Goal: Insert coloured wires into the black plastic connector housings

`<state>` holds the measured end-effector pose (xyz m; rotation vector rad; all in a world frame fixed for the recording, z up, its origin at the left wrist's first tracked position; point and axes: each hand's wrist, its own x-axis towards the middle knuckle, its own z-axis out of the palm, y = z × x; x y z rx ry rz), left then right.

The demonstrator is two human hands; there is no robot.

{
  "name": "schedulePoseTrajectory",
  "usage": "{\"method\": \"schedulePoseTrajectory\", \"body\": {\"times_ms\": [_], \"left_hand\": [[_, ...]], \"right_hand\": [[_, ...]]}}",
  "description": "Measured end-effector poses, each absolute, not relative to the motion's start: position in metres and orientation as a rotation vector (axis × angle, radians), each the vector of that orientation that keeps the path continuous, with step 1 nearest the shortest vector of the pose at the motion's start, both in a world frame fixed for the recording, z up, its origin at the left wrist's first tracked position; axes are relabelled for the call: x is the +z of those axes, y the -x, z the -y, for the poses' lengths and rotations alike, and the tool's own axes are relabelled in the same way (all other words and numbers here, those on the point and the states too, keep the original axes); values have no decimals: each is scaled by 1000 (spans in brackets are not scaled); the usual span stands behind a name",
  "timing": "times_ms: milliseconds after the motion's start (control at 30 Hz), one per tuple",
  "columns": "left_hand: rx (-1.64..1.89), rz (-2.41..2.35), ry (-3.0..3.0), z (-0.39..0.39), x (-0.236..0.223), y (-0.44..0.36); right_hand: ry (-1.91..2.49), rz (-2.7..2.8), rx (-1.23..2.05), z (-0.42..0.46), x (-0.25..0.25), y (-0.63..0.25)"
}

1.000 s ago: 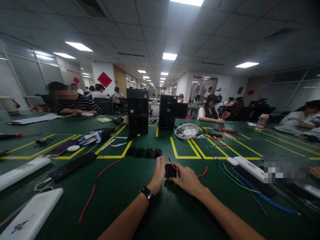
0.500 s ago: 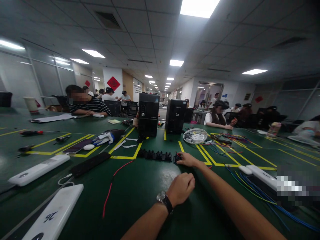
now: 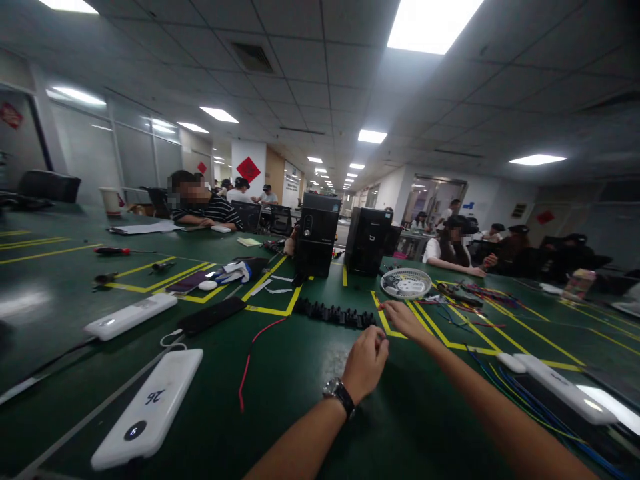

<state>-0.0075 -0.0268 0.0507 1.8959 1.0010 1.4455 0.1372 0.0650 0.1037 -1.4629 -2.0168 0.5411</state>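
Observation:
A row of small black plastic blocks (image 3: 337, 313) lies on the green table, their exact kind too small to tell. Just past the row's right end is my right hand (image 3: 403, 320), its fingertips pinched together. A speck of red shows at those tips, but I cannot make out what it is. My left hand (image 3: 365, 363), with a watch on the wrist, is nearer to me, below the right end of the row. Its fingers are curled closed, and whatever may be in them is hidden. To the left a red wire (image 3: 247, 363) lies loose on the table.
Two black computer towers (image 3: 316, 233) stand beyond the row. A round white basket (image 3: 406, 283) and tangled wires (image 3: 487, 293) lie right. White power banks (image 3: 147, 407), a screwdriver (image 3: 117, 251) and yellow tape lines are left. Other people sit around the table.
The view has turned left. My right hand has come off the black block at the row's end, which now sits closer to the others. My left hand has come nearer to the row.

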Motion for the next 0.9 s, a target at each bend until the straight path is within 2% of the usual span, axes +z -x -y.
{"method": "schedulePoseTrajectory", "body": {"times_ms": [100,200,400,633,733,900], "left_hand": [[1475,-856,-1550,27,60,7],[1332,-734,-1242,29,68,15],[1264,-962,-1295,34,89,102],[1225,-1610,-1662,30,104,235],[1106,-1827,-1773,26,89,268],[557,-2218,-1866,15,67,290]], "right_hand": [[1228,1795,930,-44,116,-114],[904,1423,1318,-28,116,-80],[889,1415,1481,-22,102,-35],[1061,1799,1073,-5,72,-80],[971,1935,1279,13,71,-115],[749,2158,1927,37,88,-162]]}}
